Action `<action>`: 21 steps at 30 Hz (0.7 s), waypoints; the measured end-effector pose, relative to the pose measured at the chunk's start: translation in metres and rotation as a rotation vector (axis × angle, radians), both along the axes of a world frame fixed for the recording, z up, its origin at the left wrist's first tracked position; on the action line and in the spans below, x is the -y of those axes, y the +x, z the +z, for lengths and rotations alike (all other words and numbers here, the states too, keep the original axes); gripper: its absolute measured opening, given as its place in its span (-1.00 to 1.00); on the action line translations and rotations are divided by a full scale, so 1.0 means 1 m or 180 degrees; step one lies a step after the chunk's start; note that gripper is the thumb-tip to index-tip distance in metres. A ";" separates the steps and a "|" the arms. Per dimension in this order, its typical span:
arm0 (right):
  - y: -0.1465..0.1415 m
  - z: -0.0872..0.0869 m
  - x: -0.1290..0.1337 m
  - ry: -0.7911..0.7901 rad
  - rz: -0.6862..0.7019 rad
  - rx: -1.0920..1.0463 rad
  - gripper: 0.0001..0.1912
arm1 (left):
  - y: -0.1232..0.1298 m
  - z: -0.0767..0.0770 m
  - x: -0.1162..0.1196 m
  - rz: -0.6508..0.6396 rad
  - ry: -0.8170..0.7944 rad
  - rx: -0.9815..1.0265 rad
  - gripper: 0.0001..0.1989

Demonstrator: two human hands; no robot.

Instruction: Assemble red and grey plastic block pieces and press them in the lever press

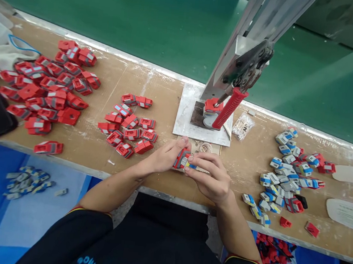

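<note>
"What's the room like around that brown-topped workbench (103, 74)?"
"Past its far side there's a broad, smooth green surface (128, 22), with a pale metal edging (158, 68) between them"
"And the floor?"
"Speckled grey floor (122, 214), just a patch below the bench's near edge"
"Light?"
"Whitish glare on the benchtop, and a soft pale streak (314, 77) across the green beyond"

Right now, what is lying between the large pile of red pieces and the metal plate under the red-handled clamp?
In the head view, a smaller group of red and gray pieces lies between the large pile and the metal plate.
</note>
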State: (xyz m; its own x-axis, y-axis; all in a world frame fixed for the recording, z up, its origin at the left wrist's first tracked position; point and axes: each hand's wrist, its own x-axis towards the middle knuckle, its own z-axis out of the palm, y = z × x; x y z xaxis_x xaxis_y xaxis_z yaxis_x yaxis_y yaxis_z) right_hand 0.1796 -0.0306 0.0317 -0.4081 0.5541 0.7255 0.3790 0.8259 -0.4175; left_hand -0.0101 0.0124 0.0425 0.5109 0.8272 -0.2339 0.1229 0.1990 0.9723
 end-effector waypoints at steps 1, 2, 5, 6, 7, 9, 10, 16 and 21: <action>0.000 0.000 0.000 -0.0032 0.0070 0.0010 -0.70 | -0.001 0.001 0.000 -0.0036 0.0089 -0.0051 -0.24; 0.000 0.001 0.000 -0.0088 0.0127 -0.0003 -0.67 | -0.003 0.002 0.001 -0.0099 0.0165 -0.0092 -0.24; 0.002 0.004 0.000 -0.0351 0.0079 -0.0075 -0.43 | -0.007 0.004 0.002 -0.0213 0.0323 -0.0151 -0.25; 0.003 0.005 0.000 -0.0458 0.0036 -0.0045 -0.33 | -0.007 0.005 0.003 -0.0185 0.0364 -0.0136 -0.25; 0.003 0.006 -0.001 -0.0564 0.0037 0.0024 -0.25 | -0.008 0.005 0.003 -0.0126 0.0403 -0.0100 -0.24; 0.003 0.007 -0.003 -0.0746 0.0186 0.0187 -0.20 | -0.008 0.006 0.004 -0.0033 0.0419 0.0008 -0.24; 0.003 0.006 -0.004 -0.0822 0.0301 0.0227 -0.22 | -0.007 0.006 0.004 -0.0009 0.0387 0.0062 -0.24; -0.003 -0.006 0.001 -0.1073 0.0016 -0.0701 -0.20 | -0.004 -0.004 0.007 0.0221 0.0276 0.0824 -0.28; 0.000 -0.009 0.004 -0.1107 -0.0398 -0.1261 -0.21 | 0.000 -0.017 0.007 0.0271 0.2218 0.1025 -0.31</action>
